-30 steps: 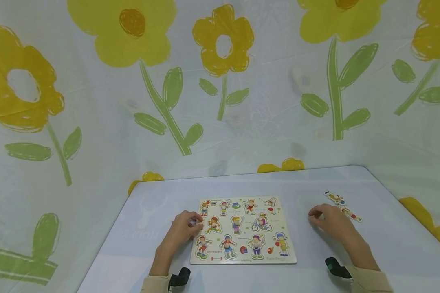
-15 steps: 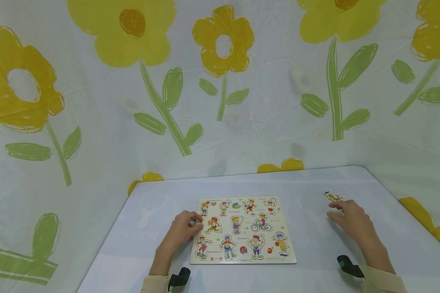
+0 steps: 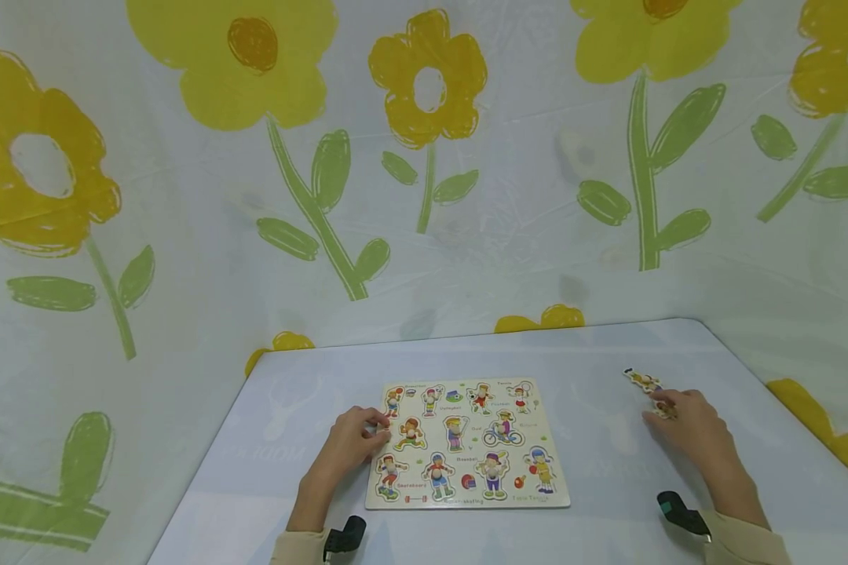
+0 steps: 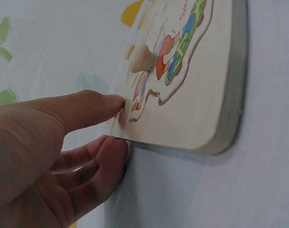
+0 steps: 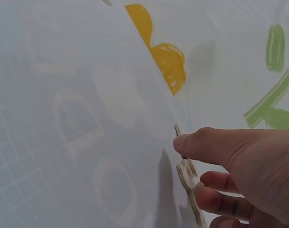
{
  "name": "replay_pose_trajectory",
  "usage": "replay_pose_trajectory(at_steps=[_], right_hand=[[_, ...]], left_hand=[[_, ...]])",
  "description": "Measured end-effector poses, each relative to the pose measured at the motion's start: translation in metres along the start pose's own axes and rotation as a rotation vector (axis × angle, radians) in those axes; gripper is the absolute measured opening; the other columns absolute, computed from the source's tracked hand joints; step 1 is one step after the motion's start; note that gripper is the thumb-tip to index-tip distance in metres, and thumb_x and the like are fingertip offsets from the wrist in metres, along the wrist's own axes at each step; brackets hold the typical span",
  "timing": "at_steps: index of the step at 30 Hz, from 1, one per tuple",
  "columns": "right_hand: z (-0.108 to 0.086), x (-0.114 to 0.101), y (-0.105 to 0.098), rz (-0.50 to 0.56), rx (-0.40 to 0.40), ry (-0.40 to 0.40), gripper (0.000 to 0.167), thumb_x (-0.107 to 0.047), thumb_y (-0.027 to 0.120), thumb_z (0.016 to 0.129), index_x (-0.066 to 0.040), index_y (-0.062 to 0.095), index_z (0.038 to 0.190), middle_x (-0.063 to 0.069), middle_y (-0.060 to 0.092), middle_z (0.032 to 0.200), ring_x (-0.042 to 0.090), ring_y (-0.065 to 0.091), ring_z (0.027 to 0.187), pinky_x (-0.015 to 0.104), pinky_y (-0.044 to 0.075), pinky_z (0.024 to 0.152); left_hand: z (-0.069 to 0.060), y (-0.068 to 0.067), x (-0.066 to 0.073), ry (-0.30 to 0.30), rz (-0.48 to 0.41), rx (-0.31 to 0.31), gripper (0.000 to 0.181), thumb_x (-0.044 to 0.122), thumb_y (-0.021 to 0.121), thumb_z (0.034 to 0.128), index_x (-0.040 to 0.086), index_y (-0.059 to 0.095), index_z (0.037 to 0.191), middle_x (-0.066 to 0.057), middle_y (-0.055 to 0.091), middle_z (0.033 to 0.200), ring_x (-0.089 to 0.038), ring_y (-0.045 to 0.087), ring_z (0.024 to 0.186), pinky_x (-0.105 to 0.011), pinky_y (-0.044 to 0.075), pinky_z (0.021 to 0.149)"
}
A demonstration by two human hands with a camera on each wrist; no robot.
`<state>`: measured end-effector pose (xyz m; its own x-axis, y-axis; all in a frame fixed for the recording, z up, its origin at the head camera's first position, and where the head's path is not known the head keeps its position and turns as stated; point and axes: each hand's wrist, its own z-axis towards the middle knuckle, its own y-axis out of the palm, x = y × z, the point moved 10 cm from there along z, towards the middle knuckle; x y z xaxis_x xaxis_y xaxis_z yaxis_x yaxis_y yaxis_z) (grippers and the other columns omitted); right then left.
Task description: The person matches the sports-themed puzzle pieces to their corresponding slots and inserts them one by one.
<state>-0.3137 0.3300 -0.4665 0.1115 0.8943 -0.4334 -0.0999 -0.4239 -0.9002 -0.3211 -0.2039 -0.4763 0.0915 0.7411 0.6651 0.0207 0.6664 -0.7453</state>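
Observation:
A pale wooden peg puzzle board (image 3: 434, 463), with cartoon sports figures in its slots, lies flat on the table. At the board's left edge is my left hand (image 3: 356, 439); in the left wrist view its thumb (image 4: 99, 107) is on the top face and the curled fingers are against the side, pinching the edge. Over to the right, my right hand (image 3: 696, 428) pinches a knobbed puzzle piece (image 5: 188, 185). This piece is seen nearly edge-on in the right wrist view, and the hand partly hides it. Just beyond lies another loose puzzle piece (image 3: 639, 379).
The white table (image 3: 254, 471) has its far edge close to a curtain (image 3: 509, 196) printed with yellow flowers. A small black camera (image 3: 346, 535) sits at the left wrist, and another black camera (image 3: 681, 514) at the right wrist.
My right hand has moved right to the nearer loose piece and now pinches it. The left hand stays at the board's edge, and the board has not moved.

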Motion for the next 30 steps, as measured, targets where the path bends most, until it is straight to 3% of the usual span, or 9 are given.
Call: replay_pose_trajectory(at_steps=[6, 14, 21, 30], right_hand=[[-0.001, 0.011, -0.001, 0.023, -0.005, 0.039, 0.052, -0.029, 0.068, 0.089, 0.005, 0.056, 0.127, 0.034, 0.051, 0.113, 0.047, 0.054, 0.096, 0.053, 0.044, 0.068], [0.0, 0.013, -0.006, 0.021, 0.012, 0.022, 0.028, -0.01, 0.062, 0.087, 0.003, 0.068, 0.111, 0.03, 0.06, 0.104, 0.032, 0.054, 0.081, 0.041, 0.042, 0.061], [-0.002, 0.016, -0.004, 0.039, -0.049, 0.063, 0.024, -0.009, 0.063, 0.089, 0.001, 0.068, 0.11, 0.029, 0.064, 0.108, 0.042, 0.059, 0.093, 0.049, 0.045, 0.067], [-0.004, 0.016, -0.002, 0.047, -0.058, 0.073, 0.023, -0.011, 0.066, 0.088, 0.0, 0.068, 0.108, 0.024, 0.065, 0.102, 0.039, 0.059, 0.091, 0.047, 0.044, 0.068]], left_hand=[[0.0, 0.001, 0.0, 0.001, 0.001, -0.001, 0.016, 0.018, 0.075, 0.0858, 0.012, 0.07, 0.101, -0.007, 0.057, 0.095, -0.014, 0.053, 0.068, -0.022, 0.047, 0.051], [0.0, 0.0, 0.0, 0.003, 0.001, 0.001, 0.017, 0.018, 0.075, 0.0859, 0.012, 0.07, 0.101, -0.007, 0.057, 0.094, -0.013, 0.053, 0.068, -0.022, 0.047, 0.051], [0.0, 0.001, 0.0, 0.008, 0.005, -0.001, 0.016, 0.018, 0.074, 0.0863, 0.012, 0.07, 0.101, -0.007, 0.057, 0.095, -0.013, 0.052, 0.068, -0.022, 0.047, 0.051], [0.0, -0.001, 0.002, 0.013, 0.008, 0.003, 0.015, 0.017, 0.074, 0.0864, 0.012, 0.07, 0.1, -0.007, 0.058, 0.094, -0.013, 0.052, 0.069, -0.021, 0.047, 0.051]])
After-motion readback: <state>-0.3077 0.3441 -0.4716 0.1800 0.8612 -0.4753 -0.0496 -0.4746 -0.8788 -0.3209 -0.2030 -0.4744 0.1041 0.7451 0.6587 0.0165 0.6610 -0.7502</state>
